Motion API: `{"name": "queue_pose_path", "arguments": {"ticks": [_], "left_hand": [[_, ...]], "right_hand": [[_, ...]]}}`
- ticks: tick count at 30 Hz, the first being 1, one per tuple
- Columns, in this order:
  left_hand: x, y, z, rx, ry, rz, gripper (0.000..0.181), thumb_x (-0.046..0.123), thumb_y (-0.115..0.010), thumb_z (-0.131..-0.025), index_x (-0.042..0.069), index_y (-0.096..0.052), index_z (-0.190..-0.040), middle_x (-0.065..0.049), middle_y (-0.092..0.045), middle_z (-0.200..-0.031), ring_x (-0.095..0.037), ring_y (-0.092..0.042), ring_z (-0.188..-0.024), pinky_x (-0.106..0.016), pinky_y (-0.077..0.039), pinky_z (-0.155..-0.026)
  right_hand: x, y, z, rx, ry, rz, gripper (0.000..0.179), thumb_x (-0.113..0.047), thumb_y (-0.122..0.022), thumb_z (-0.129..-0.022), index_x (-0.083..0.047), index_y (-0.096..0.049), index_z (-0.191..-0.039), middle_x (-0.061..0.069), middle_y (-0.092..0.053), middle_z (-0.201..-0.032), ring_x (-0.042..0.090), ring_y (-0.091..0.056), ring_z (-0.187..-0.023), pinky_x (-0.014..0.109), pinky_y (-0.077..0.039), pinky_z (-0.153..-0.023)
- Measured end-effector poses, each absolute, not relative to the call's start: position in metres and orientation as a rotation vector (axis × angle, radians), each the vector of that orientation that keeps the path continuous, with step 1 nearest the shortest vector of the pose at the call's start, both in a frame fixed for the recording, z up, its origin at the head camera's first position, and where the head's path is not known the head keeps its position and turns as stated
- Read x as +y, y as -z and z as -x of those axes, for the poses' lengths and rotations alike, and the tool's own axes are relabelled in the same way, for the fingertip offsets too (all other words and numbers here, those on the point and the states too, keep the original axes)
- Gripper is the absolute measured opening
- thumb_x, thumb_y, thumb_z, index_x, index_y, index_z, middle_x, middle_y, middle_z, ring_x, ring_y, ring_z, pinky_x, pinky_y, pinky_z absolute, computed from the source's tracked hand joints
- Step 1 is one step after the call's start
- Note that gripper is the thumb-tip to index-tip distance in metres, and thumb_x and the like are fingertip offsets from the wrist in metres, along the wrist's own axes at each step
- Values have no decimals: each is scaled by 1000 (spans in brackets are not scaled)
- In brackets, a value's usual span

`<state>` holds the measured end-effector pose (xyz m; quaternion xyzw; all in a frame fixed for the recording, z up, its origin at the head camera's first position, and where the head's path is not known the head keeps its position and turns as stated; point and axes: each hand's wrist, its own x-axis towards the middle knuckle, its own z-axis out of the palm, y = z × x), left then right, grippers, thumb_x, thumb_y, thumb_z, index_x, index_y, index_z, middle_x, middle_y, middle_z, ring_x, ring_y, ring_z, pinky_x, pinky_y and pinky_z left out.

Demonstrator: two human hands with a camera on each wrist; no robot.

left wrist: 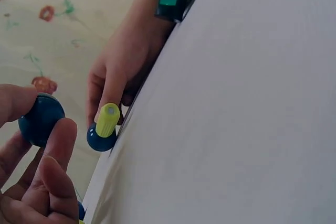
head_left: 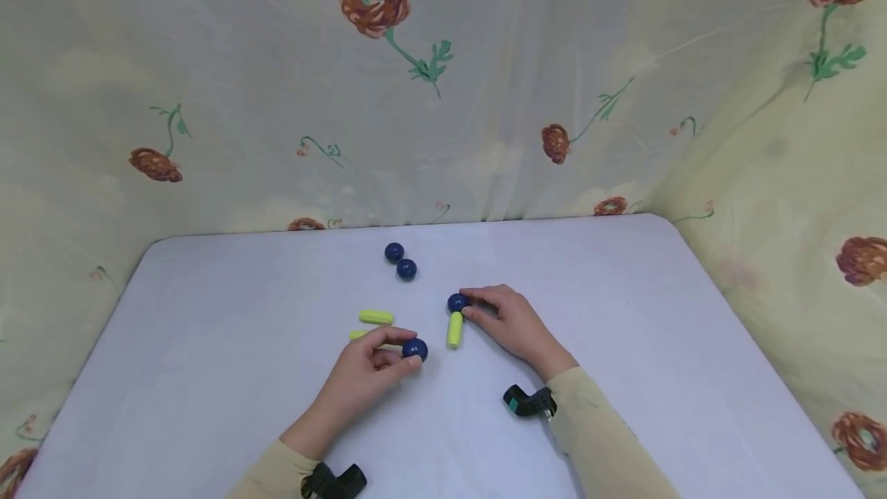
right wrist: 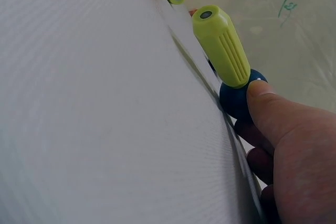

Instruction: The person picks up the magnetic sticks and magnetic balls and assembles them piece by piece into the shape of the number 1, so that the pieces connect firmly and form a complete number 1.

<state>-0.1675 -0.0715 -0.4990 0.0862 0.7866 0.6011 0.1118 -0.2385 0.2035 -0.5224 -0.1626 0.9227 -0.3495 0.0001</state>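
Between thumb and fingers, my left hand (head_left: 363,370) pinches a dark blue ball (head_left: 415,350) just above the table; the left wrist view shows that ball (left wrist: 42,120) up close. My right hand (head_left: 511,323) grips a second blue ball (head_left: 456,303) by its side. A short yellow-green stick (head_left: 454,330) is joined end-on to this ball and points toward the near edge. In the right wrist view the stick (right wrist: 223,48) has ribbed sides and a grey round disc in its free end. A gap separates the two held pieces.
Two more blue balls, a far one (head_left: 394,252) and a nearer one (head_left: 406,269), lie together behind the hands. One yellow-green stick (head_left: 376,317) lies beyond the left hand, with another stick (head_left: 358,334) partly hidden behind its fingers. Flowered cloth (head_left: 485,83) surrounds the white table (head_left: 229,329).
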Motion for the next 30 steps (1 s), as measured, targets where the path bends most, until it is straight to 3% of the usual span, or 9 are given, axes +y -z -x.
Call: {"name": "queue_pose_path", "arguments": {"ticks": [7,21,30], "left_hand": [[-65,507,163,2310,-1717,-293,40,39,-80,-83,16,-68,-113,0,-69,-98,-17,-66,-81,-28,-54,-70],[-64,509,165,2325,-1651,-335,34,31,-79,-85,13,-65,-110,1,-70,-93,-15,-67,-80,-28,-54,-71],[-65,509,166,2363,-1600,-338,40,43,-78,-84,21,-68,-116,5,-69,-106,-11,-68,-82,-28,-55,-72]], "right_hand": [[204,522,237,2897,1099,523,43,-49,-62,-95,-28,-64,-132,-4,-64,-124,16,-57,-118,42,-46,-96],[204,521,239,2907,1092,523,40,-45,-64,-95,-28,-65,-132,-6,-65,-122,15,-58,-115,41,-47,-95],[203,521,240,2903,1087,518,41,-47,-63,-95,-29,-64,-132,-7,-64,-123,14,-57,-116,40,-46,-96]]}}
